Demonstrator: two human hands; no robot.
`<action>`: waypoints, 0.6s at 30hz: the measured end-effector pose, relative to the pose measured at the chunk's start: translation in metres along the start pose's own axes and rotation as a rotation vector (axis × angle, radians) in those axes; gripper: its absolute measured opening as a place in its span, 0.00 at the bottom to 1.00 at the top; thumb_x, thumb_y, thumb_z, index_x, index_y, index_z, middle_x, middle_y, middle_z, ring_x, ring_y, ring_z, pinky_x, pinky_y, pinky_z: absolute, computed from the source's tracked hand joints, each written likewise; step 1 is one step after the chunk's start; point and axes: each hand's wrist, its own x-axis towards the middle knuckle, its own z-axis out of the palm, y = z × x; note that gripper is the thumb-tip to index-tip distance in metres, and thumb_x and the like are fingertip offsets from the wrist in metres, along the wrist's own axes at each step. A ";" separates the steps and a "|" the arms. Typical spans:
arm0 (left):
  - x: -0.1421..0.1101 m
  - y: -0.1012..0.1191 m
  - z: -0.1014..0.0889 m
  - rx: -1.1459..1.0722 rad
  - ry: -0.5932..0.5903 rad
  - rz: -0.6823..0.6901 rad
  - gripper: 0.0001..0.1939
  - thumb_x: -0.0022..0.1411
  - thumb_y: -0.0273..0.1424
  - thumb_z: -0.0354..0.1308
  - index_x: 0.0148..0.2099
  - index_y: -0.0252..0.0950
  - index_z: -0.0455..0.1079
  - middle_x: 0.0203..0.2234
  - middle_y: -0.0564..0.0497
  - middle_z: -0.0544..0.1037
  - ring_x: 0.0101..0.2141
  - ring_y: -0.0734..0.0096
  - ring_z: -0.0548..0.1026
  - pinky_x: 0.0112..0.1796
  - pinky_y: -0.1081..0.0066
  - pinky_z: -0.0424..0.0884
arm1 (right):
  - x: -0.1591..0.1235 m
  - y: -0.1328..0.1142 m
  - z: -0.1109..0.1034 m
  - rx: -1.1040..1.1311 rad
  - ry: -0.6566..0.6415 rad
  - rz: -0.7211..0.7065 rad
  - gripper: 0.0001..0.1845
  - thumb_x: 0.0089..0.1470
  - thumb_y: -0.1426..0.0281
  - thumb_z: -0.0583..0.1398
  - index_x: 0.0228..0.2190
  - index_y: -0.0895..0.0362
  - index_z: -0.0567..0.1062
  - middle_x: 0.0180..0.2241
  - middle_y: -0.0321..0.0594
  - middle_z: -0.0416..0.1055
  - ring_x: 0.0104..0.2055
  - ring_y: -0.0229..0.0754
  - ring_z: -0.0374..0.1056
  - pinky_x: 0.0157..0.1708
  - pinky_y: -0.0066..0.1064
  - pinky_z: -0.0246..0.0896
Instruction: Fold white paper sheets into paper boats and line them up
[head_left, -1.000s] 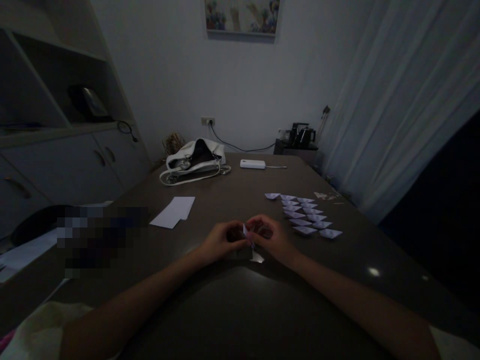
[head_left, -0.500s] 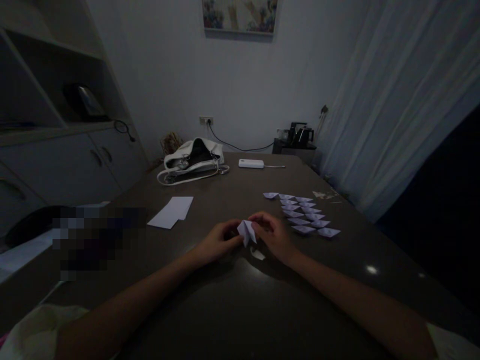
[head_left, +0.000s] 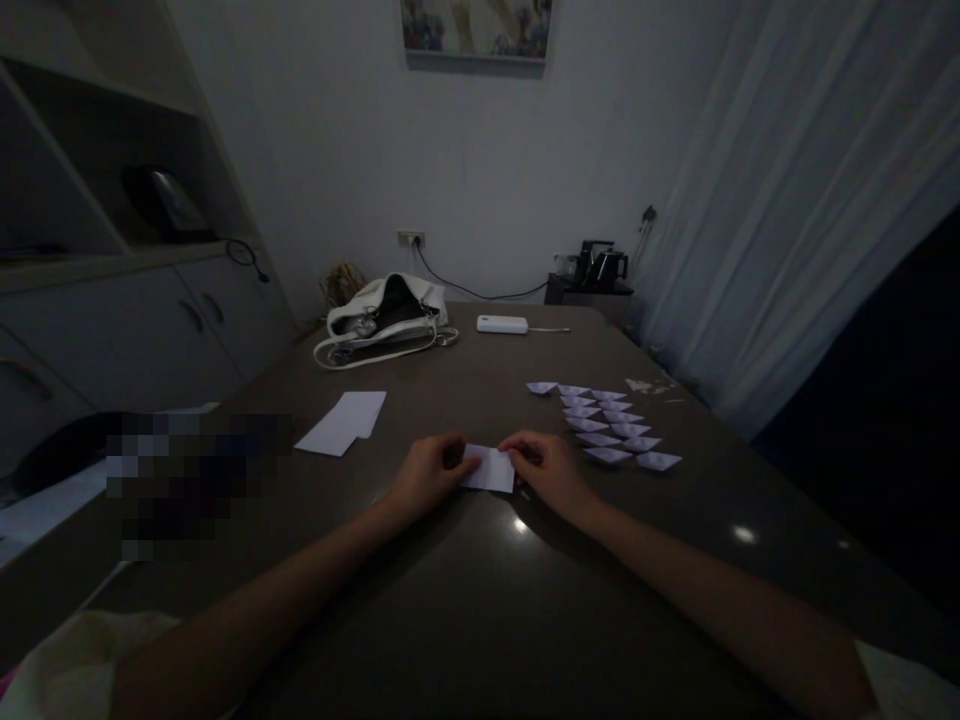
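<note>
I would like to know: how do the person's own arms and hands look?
The left hand and right hand are ungloved, and the forearms are bare. The left sleeve and right sleeve are off-white; a pink patch shows beside the left one.

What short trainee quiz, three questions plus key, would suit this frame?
1. True or false: the left hand and the right hand both touch the same small white paper.
2. Fill in: seen from the person, the white bag lies ____ (nearer or farther) than the loose sheets.
3. What is grouped on the table beyond and to the right of the right hand?

Key: 1. True. 2. Farther. 3. Small folded white papers, shaped like boats.
</note>
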 end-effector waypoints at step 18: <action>-0.002 -0.005 0.005 0.086 0.037 0.070 0.09 0.55 0.29 0.59 0.39 0.33 0.71 0.30 0.48 0.75 0.30 0.68 0.72 0.31 0.72 0.65 | -0.004 -0.001 -0.004 -0.600 -0.120 -0.276 0.15 0.51 0.81 0.58 0.38 0.56 0.79 0.34 0.42 0.71 0.39 0.42 0.64 0.39 0.32 0.59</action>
